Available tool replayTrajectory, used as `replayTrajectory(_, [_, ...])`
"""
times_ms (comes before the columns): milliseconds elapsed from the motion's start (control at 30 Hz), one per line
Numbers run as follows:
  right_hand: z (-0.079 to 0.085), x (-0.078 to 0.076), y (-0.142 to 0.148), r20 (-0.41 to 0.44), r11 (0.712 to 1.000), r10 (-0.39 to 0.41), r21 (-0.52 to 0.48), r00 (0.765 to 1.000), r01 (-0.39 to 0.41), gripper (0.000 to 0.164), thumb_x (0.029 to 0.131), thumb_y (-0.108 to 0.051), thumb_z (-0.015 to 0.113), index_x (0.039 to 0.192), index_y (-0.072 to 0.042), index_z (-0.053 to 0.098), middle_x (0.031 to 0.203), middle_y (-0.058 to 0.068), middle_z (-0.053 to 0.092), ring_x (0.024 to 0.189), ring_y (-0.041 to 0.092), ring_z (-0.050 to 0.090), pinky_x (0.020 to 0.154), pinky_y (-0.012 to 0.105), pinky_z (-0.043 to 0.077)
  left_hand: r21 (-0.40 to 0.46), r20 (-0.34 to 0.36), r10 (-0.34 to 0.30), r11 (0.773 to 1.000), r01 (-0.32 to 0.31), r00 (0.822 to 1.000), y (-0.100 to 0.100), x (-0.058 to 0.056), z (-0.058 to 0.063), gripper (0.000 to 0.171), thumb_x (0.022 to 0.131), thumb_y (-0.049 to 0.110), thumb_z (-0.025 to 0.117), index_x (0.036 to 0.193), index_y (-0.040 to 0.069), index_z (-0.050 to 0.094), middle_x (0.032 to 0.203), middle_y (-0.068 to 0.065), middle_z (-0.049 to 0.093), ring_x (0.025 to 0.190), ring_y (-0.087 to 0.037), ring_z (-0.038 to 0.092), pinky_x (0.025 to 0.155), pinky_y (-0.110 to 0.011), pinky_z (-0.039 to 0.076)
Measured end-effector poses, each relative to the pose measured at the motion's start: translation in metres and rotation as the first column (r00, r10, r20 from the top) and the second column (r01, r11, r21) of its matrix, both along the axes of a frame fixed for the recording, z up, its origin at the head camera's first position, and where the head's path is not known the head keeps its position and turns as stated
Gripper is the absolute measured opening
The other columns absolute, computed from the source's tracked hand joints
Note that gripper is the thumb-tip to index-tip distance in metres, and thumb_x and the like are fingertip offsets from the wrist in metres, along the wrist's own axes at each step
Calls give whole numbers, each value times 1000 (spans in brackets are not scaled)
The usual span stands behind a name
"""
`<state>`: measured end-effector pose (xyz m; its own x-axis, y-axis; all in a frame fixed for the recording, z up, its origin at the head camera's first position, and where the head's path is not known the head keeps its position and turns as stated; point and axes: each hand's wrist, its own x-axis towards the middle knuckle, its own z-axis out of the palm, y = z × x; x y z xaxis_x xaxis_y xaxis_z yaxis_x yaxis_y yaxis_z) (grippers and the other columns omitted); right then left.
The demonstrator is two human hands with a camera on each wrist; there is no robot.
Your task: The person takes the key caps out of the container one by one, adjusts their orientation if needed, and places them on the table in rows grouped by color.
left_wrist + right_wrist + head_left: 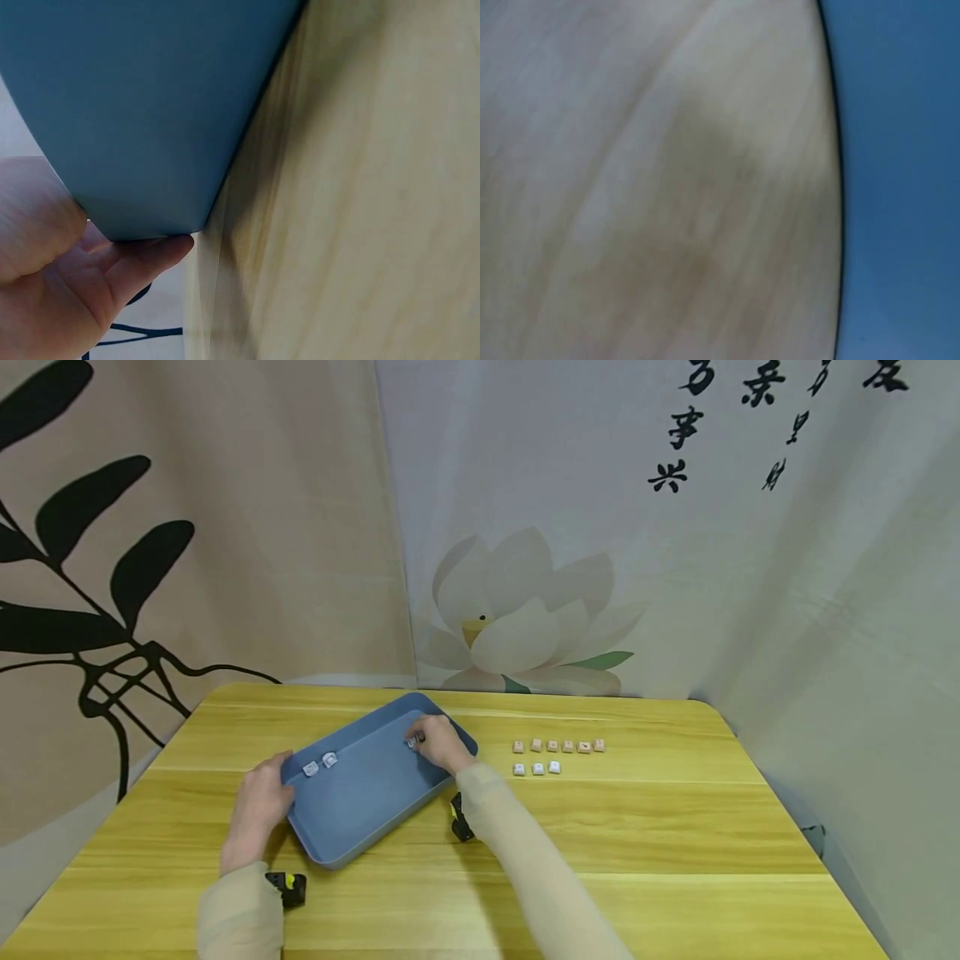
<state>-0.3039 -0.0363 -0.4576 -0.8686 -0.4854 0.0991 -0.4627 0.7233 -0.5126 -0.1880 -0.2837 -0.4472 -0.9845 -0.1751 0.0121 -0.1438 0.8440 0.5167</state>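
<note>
A shallow blue tray (360, 793) lies slantwise on the table. My left hand (262, 797) grips its left corner, and in the left wrist view the fingers (150, 266) lie against the tray's outer wall (165, 135). Over the tray's far right end, my right hand (441, 743) pinches a small white keycap (412, 742), partly hidden by the fingers. Two more white keycaps, a left one (311, 769) and a right one (329, 760), sit inside near the tray's left end. Only tray and table show in the right wrist view.
Right of the tray, small keycaps stand in two rows on the wooden table (637, 827): a back row (552, 747) of several and a front row (537, 769) of three. Curtains (525, 527) hang behind the table's far edge.
</note>
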Motion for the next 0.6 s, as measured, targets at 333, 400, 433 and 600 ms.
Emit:
replayTrajectory(333, [1,0,10,168,984,4,-175,986,26,21,91,-8,60,109,-9,72,110,6,70,100,17,65,78,22,54,8,6,-1,1000,1,1000,0,1,1,56,82,-7,46,137,-15,37,135,-42,38,123,-57,39,101,-63,36])
replayTrajectory(400, [2,0,13,196,976,24,-216,980,19,23,92,-9,59,111,-9,71,112,7,69,103,19,64,78,23,54,4,1,-3,1000,3,1000,0,1,1,56,82,-6,46,137,-14,37,134,-43,38,123,-57,39,101,-63,37])
replayTrajectory(433, [2,0,15,201,972,37,-233,979,12,23,92,-10,58,111,-8,71,113,8,68,104,20,64,79,24,54,1,2,-3,1000,3,1000,0,1,1,56,82,-6,47,137,-14,37,134,-43,38,122,-58,40,100,-63,37])
replayTrajectory(600, [1,-1,22,254,944,109,-330,961,-20,26,94,-13,55,117,-7,68,116,10,66,102,22,65,81,26,54,-5,11,0,1000,0,1000,0,0,0,56,83,-6,47,138,-14,36,134,-42,38,122,-58,40,100,-63,37])
